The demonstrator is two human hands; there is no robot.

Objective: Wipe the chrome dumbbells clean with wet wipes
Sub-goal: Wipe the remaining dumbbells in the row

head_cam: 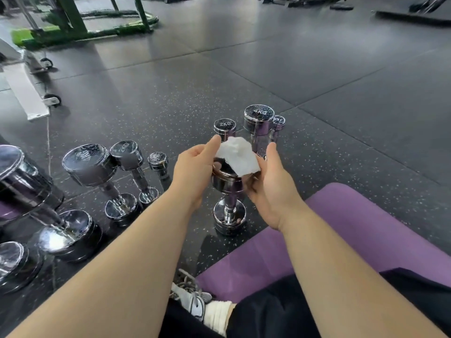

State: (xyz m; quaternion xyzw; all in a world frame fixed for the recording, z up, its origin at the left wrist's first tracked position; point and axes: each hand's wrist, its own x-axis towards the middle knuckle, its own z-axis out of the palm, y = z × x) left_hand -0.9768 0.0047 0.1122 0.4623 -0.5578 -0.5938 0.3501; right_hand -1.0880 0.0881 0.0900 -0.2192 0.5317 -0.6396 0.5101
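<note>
- Standing on end on the floor [317,142] between both grips, the dumbbell [229,208] can topple if wiping pushes sideways; the left grip [192,172] curls round its top head.
- Held by the right grip [271,189] atop that head, the wipe [238,157] may slip off slick chrome.
- Falling away from the grips, it would hit other dumbbells [258,123] just beyond.

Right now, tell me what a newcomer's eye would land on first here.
The white wet wipe, dead centre, draped over the top head of an upright dumbbell; the left hand pinches its edge while the right hand curls round the head. Next, the row of chrome dumbbells standing on the dark floor at left, and the purple mat at lower right.
</note>
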